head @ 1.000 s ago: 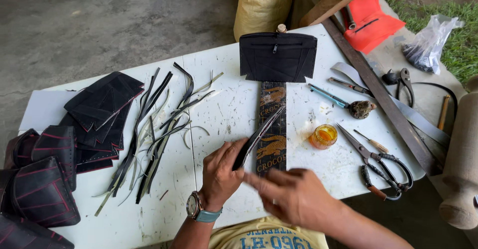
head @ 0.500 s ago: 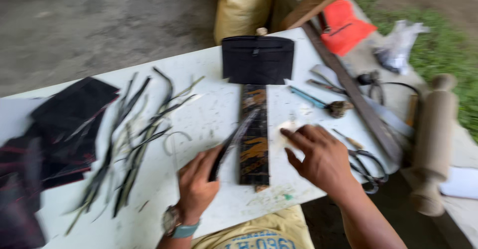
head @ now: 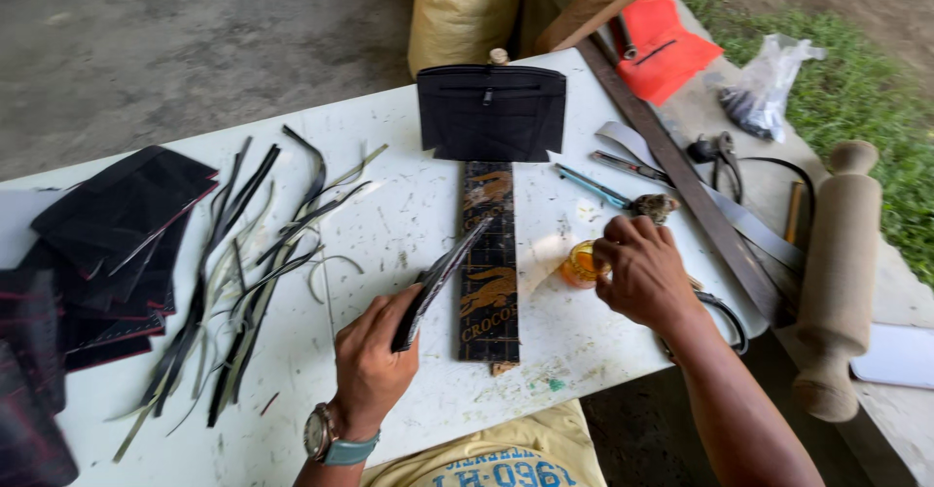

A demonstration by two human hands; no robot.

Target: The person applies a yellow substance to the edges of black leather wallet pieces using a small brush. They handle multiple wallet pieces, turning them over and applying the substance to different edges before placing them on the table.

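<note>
Strip (head: pixel 440 283) of dark material pinched in left hand (head: pixel 375 365), uncoated as far as visible; right hand (head: pixel 642 273) curled at amber glue pot (head: pixel 581 265) near counter's (head: pixel 409 215) right edge; trimmed strips (head: pixel 243 263) piled left.

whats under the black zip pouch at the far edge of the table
The top end of the long dark ruler runs under the black pouch, which lies on the white table. How far the ruler reaches beneath is covered.
</note>
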